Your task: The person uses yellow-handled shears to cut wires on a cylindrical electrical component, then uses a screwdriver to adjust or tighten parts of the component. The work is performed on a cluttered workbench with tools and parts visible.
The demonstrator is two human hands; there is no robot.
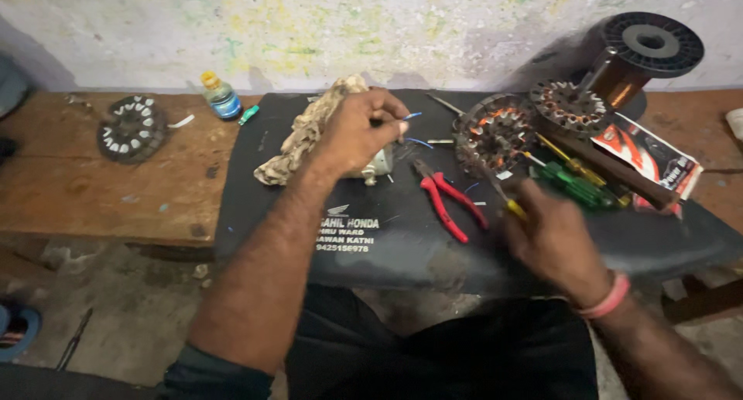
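While the left hand (357,133) pinches thin blue wire (412,117) in a closed grip, the right hand (551,237) grips a yellow-handled screwdriver (507,201) near red-handled pliers (449,199).

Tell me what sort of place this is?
Likely a small motor-rewinding repair bench: wound stators beside a copper wire spool, with red-handled pliers and screwdrivers on a black mat over a wooden bench.
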